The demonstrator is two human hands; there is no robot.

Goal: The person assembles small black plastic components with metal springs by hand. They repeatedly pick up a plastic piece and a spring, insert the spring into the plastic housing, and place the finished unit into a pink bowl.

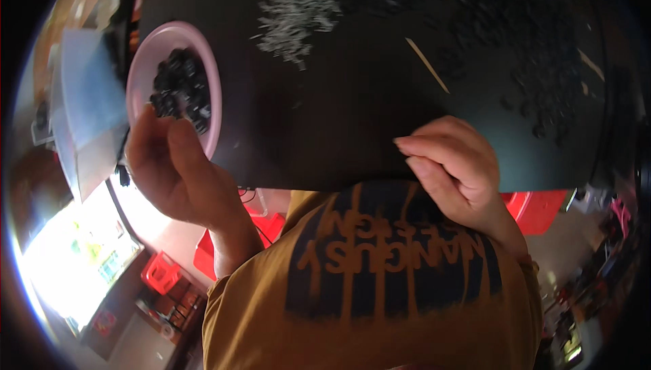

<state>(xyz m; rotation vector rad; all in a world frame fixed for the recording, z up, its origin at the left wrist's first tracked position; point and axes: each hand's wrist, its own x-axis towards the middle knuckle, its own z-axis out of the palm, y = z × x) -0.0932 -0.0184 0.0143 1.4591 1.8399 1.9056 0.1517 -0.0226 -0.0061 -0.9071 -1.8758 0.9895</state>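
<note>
My left hand (173,166) is at the near rim of a pink bowl (213,75), blurred, its fingers curled and its thumb apart from them. Nothing shows between them. Inside the bowl lies a heap of small shiny black pieces (180,85), a few with pale bits among them. My right hand (461,166) hovers at the table's near edge, index finger and thumb drawn close together. Whatever they pinch, if anything, is too small to make out. Beyond it on the dark table (325,112) lies a thin light-brown stick (427,65).
A pile of small translucent pale pieces (298,10) spreads at the far middle. Many loose black pieces (502,10) cover the far right. Another thin stick (591,63) lies near the right edge. Red plastic stools (536,210) stand below the table.
</note>
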